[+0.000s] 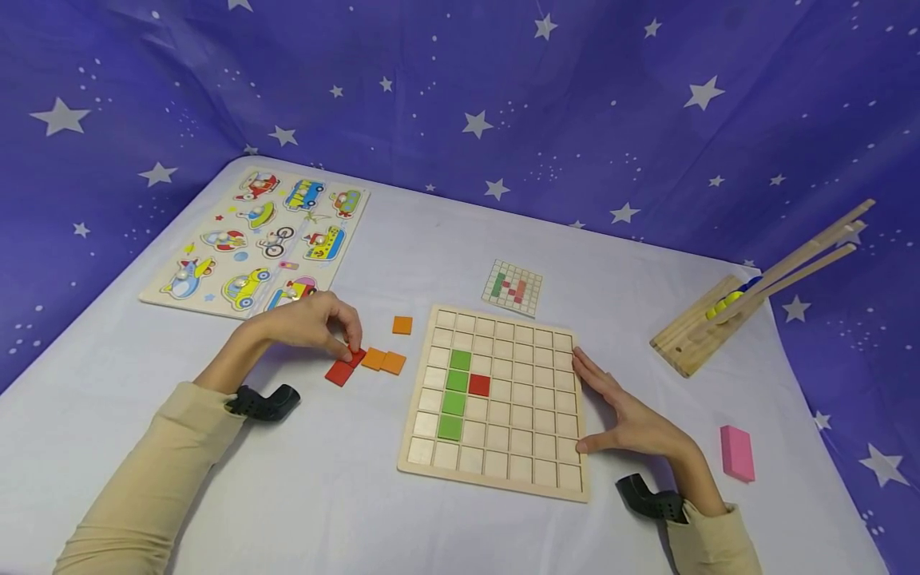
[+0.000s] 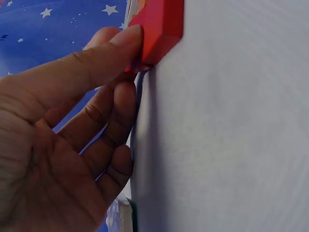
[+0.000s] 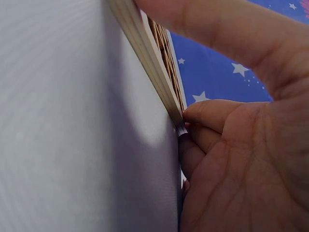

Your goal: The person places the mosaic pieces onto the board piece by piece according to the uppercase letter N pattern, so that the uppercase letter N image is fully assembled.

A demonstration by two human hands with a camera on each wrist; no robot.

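My left hand [image 1: 316, 323] pinches a red square tile [image 1: 356, 357] between thumb and fingertips. That tile overlaps a second red tile [image 1: 339, 373] on the table; the left wrist view shows the thumb on the red tile's edge [image 2: 161, 31]. My right hand [image 1: 632, 419] rests thumb and fingertips against the right edge of a wooden grid board [image 1: 496, 481], its fingers fairly straight. A column of several green tiles [image 1: 454, 403] lies in the board's left part, with one red tile [image 1: 479, 386] beside it. The board's side [image 3: 154, 67] meets the fingertips in the right wrist view.
Orange tiles [image 1: 393, 363] lie between the left hand and the board, with another orange tile [image 1: 402, 325] behind them. A small pattern card [image 1: 532, 307] sits beyond the board. Around these are a vehicle puzzle [image 1: 216, 216], a wooden bead stand [image 1: 676, 343] and a pink block [image 1: 737, 454].
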